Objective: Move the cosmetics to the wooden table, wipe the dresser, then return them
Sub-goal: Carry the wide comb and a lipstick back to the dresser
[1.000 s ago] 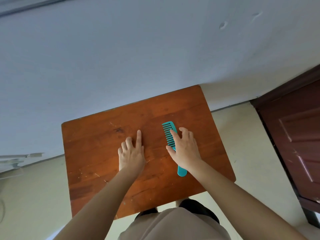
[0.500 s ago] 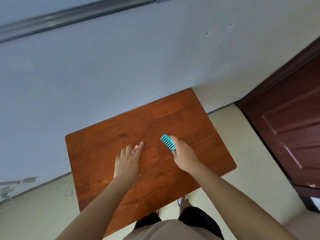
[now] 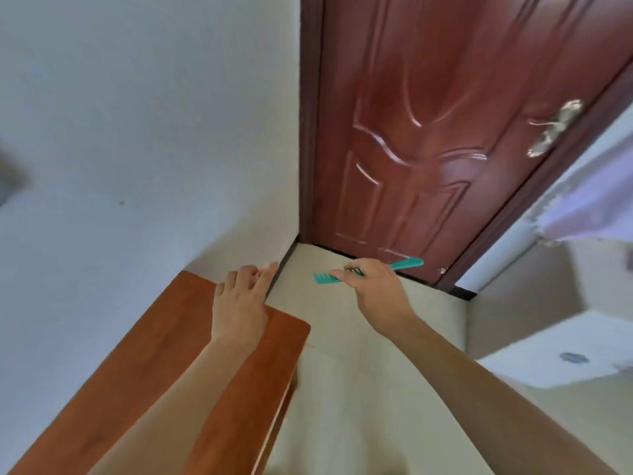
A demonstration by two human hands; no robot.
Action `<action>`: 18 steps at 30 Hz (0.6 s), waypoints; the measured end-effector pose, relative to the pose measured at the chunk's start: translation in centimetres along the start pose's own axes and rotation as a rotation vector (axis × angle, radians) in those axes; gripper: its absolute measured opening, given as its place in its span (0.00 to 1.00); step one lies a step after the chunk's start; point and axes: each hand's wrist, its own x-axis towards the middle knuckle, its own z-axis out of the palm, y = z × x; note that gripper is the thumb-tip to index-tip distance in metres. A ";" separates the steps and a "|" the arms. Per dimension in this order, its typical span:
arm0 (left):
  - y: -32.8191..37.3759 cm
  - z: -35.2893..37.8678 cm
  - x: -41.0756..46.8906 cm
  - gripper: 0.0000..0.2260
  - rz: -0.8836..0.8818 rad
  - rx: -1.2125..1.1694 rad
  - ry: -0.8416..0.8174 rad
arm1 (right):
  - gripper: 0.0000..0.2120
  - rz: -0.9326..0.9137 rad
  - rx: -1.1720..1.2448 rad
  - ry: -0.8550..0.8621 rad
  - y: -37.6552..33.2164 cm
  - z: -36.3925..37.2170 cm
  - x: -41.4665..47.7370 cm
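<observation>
R hand (image 3: 373, 293) fingers (image 3: 346, 276) pinch teal wide-tooth comb (image 3: 407, 263) mid-length, in air over floor (image 3: 342, 371), center frame, door (image 3: 428, 149) behind. Long axis approx. horizontal: toothed end left, handle right, tilted slightly up. L hand (image 3: 239, 303) fingers curled above counter (image 3: 137, 354) corner; whether they hold anything, can't tell.

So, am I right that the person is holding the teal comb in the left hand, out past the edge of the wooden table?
Not quite: the head view shows the teal comb gripped in the right hand, not the left hand. The rest holds: it is out past the edge of the wooden table, over the floor.
</observation>
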 end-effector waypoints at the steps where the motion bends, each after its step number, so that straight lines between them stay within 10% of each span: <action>1: 2.6 -0.2 1.2 0.34 0.077 -0.010 0.033 | 0.26 0.033 -0.019 0.046 2.3 -1.7 -1.2; 18: 56.6 5.1 4.3 0.31 0.770 -0.175 0.083 | 0.30 0.785 -0.096 0.193 39.3 -21.0 -34.0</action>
